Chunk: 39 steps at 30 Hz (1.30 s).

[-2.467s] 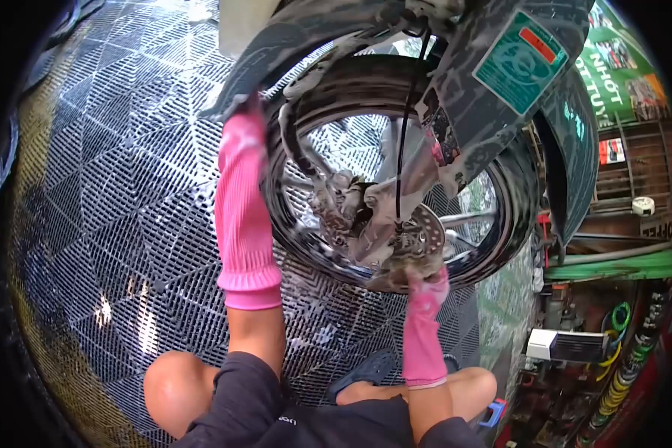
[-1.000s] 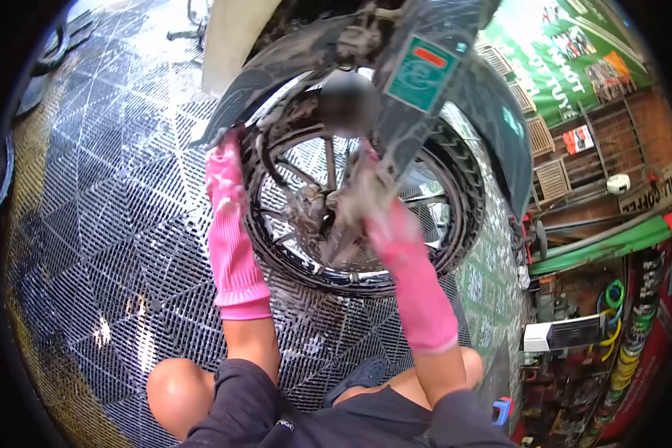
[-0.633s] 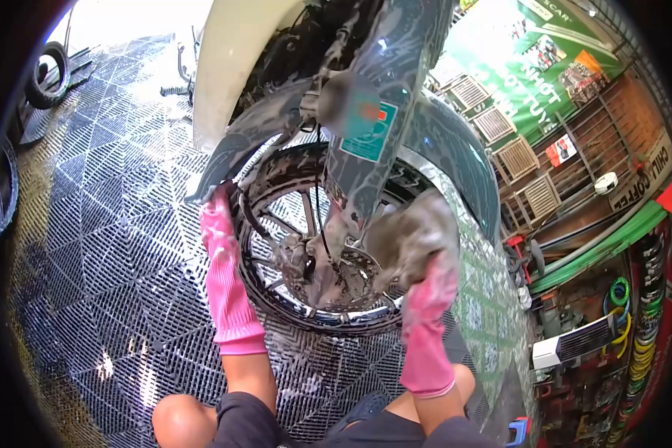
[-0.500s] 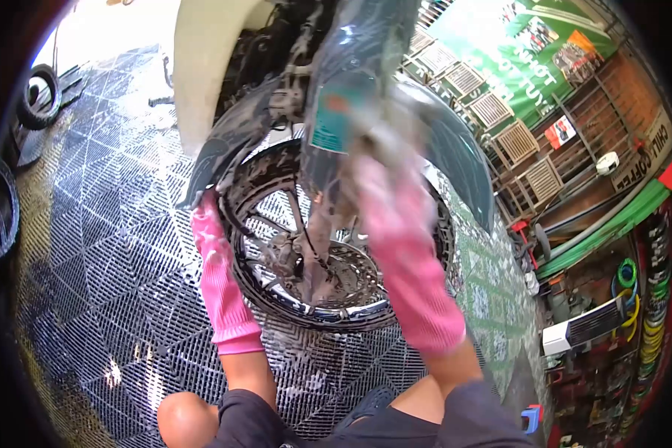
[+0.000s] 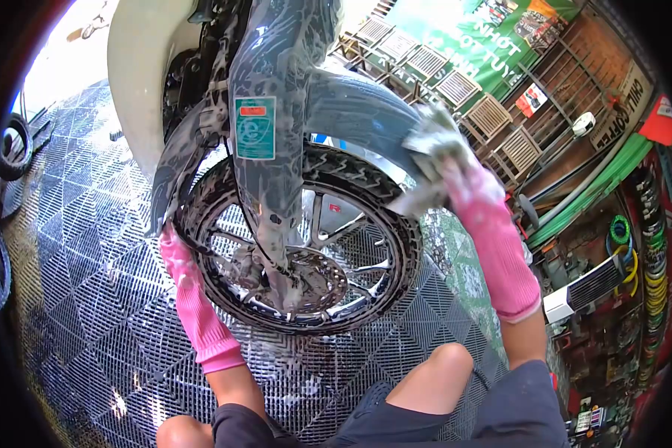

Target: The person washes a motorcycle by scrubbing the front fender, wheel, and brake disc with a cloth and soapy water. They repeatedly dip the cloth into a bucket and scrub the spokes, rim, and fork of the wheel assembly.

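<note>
A motorbike's front wheel (image 5: pixel 414 246), smeared with suds, stands turned in front of me under a soapy grey front fender (image 5: pixel 358 104). My right hand (image 5: pixel 470 183), in a pink sleeve-like glove covered in foam, is closed on a wet greyish cloth (image 5: pixel 433 142). The cloth lies against the fender's outer end and is blurred. My left hand (image 5: pixel 173 243), gloved in pink too, grips the fender's lower tip on the left, beside the tyre; its fingertips are mostly hidden. Between the hands rises the foamy fork leg (image 5: pixel 269 194) with a teal sticker (image 5: pixel 254 128).
Black grating floor mats (image 5: pixel 89 276) lie under the wheel. Tyres (image 5: pixel 15 145) stand at the far left. Folded wooden chairs (image 5: pixel 489 116), a green banner (image 5: pixel 455 37), green hoses (image 5: pixel 575 201) and a black-and-white box (image 5: pixel 586 287) are at the right.
My right hand has swept the cloth from beside the fork leg out to the fender's right end. The view has shifted, and the left hand remains at the fender's tip.
</note>
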Tool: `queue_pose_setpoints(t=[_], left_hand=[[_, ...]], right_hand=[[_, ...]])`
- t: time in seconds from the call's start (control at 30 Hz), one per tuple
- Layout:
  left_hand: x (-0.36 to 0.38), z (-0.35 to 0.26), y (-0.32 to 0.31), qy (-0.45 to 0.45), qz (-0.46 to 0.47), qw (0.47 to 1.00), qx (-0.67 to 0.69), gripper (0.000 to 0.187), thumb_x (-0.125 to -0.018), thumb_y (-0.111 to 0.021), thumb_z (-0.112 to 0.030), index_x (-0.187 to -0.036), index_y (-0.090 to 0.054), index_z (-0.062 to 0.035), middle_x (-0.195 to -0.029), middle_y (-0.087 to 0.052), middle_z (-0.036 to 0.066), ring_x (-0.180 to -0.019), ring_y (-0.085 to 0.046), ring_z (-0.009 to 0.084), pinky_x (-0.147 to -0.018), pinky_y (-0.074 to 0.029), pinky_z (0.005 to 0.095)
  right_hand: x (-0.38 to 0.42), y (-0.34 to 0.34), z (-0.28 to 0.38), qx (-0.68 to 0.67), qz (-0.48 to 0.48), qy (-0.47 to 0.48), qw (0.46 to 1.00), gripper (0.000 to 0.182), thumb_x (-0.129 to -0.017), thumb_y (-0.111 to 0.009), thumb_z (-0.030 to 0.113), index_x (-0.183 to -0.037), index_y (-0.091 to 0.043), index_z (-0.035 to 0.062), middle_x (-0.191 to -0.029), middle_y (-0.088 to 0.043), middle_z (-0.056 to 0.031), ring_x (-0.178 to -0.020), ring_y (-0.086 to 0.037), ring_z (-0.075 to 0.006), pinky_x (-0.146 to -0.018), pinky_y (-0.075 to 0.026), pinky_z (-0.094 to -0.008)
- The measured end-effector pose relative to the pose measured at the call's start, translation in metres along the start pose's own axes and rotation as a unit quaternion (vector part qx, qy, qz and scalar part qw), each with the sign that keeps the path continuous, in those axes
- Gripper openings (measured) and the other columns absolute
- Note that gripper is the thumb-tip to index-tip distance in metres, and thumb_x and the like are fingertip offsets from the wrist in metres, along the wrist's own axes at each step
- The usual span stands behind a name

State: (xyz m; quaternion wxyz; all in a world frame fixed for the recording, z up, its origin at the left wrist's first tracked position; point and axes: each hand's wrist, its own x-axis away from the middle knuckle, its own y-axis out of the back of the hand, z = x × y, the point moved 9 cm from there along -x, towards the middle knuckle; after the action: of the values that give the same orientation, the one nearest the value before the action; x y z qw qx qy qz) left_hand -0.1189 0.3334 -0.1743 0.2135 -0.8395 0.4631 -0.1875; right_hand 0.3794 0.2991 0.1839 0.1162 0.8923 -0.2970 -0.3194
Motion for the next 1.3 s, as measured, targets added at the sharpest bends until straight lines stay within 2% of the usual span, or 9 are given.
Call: queue_pose_setpoints(t=[0.07, 0.13, 0.23, 0.33, 0.73, 0.97, 1.1, 1.27, 1.3], left_hand=[[0.001, 0.000, -0.001, -0.012, 0.004, 1.000, 0.012, 0.046, -0.104, -0.050, -0.036, -0.132, -0.060, -0.0009, -0.122, -0.067, 0.010, -0.124, -0.058, 0.0212, -0.100, -0.047, 0.0302], [0.000, 0.004, 0.001, 0.002, -0.001, 1.000, 0.005, 0.046, -0.104, -0.049, -0.035, -0.133, -0.059, -0.0008, -0.124, -0.066, 0.011, -0.124, -0.057, 0.0216, -0.101, -0.047, 0.0307], [0.001, 0.005, -0.003, -0.003, -0.002, 1.000, -0.003, 0.046, -0.104, -0.048, -0.033, -0.135, -0.056, -0.0006, -0.127, -0.063, 0.011, -0.126, -0.056, 0.0222, -0.103, -0.046, 0.0314], [0.005, 0.005, -0.001, -0.013, -0.009, 1.000, -0.006, 0.045, -0.105, -0.047, -0.032, -0.137, -0.054, -0.0004, -0.130, -0.061, 0.012, -0.127, -0.055, 0.0228, -0.104, -0.045, 0.0321], [0.059, 0.015, 0.063, -0.044, -0.165, 0.983, -0.072, 0.045, -0.106, -0.042, -0.024, -0.144, -0.044, 0.0004, -0.142, -0.051, 0.015, -0.133, -0.051, 0.0253, -0.110, -0.042, 0.0349], [0.181, -0.161, -0.056, -0.614, -0.163, 0.714, -0.294, 0.046, -0.107, -0.039, -0.020, -0.148, -0.038, 0.0008, -0.149, -0.046, 0.017, -0.136, -0.048, 0.0267, -0.114, -0.040, 0.0365], [0.196, -0.229, -0.195, -0.478, 0.081, 0.873, -0.055, 0.058, -0.098, -0.059, -0.017, -0.148, -0.037, 0.0025, -0.156, -0.033, 0.024, -0.146, -0.032, 0.0361, -0.117, -0.033, 0.0453], [0.127, -0.300, -0.290, -0.496, 0.051, 0.781, -0.377, 0.071, -0.095, -0.066, -0.035, -0.150, -0.037, -0.0013, -0.151, -0.042, 0.021, -0.138, -0.045, 0.0353, -0.115, -0.036, 0.0430], [0.121, -0.311, -0.294, -0.440, 0.045, 0.793, -0.419, 0.067, -0.097, -0.062, -0.039, -0.149, -0.040, -0.0024, -0.149, -0.048, 0.019, -0.140, -0.045, 0.0321, -0.116, -0.035, 0.0390]], right_hand=[[0.045, 0.014, -0.033, -0.130, 0.092, -0.182, 0.970, 0.046, -0.103, -0.055, 0.031, -0.143, -0.053, 0.0063, -0.131, -0.065, -0.0123, -0.113, -0.065, -0.0206, -0.097, -0.052, -0.0289], [0.077, -0.020, -0.022, -0.507, 0.382, -0.379, 0.673, 0.039, -0.102, -0.056, 0.025, -0.135, -0.058, 0.0034, -0.123, -0.069, -0.0097, -0.100, -0.068, -0.0147, -0.084, -0.056, -0.0251], [0.068, -0.036, 0.006, -0.635, 0.518, -0.310, 0.482, 0.032, -0.099, -0.058, 0.024, -0.124, -0.064, 0.0033, -0.107, -0.073, -0.0060, -0.083, -0.067, -0.0158, -0.079, -0.055, -0.0241], [-0.025, -0.046, -0.021, -0.448, 0.412, -0.247, 0.754, 0.043, -0.100, -0.055, 0.037, -0.128, -0.062, 0.0050, -0.109, -0.071, -0.0108, -0.091, -0.067, -0.0179, -0.087, -0.055, -0.0320], [-0.139, 0.174, 0.163, -0.286, -0.218, 0.039, 0.932, 0.050, -0.094, -0.060, 0.027, -0.136, -0.052, 0.0008, -0.125, -0.060, -0.0225, -0.101, -0.059, -0.0338, -0.090, -0.048, -0.0393], [-0.157, 0.175, 0.225, -0.481, -0.078, 0.178, 0.855, 0.050, -0.096, -0.055, 0.035, -0.136, -0.051, 0.0063, -0.135, -0.053, -0.0131, -0.115, -0.060, -0.0253, -0.103, -0.050, -0.0381], [-0.230, 0.200, 0.159, -0.512, 0.004, 0.115, 0.851, 0.033, -0.099, -0.053, 0.026, -0.127, -0.060, 0.0110, -0.111, -0.068, -0.0128, -0.102, -0.068, -0.0290, -0.092, -0.055, -0.0364], [-0.223, 0.152, 0.047, -0.876, -0.039, -0.083, 0.473, 0.040, -0.106, -0.045, 0.022, -0.140, -0.053, 0.0010, -0.126, -0.066, -0.0202, -0.112, -0.067, -0.0257, -0.102, -0.052, -0.0376], [-0.198, 0.153, 0.043, -0.853, -0.053, -0.094, 0.511, 0.036, -0.104, -0.047, 0.015, -0.135, -0.056, -0.0020, -0.122, -0.067, -0.0197, -0.109, -0.068, -0.0242, -0.099, -0.054, -0.0357]])
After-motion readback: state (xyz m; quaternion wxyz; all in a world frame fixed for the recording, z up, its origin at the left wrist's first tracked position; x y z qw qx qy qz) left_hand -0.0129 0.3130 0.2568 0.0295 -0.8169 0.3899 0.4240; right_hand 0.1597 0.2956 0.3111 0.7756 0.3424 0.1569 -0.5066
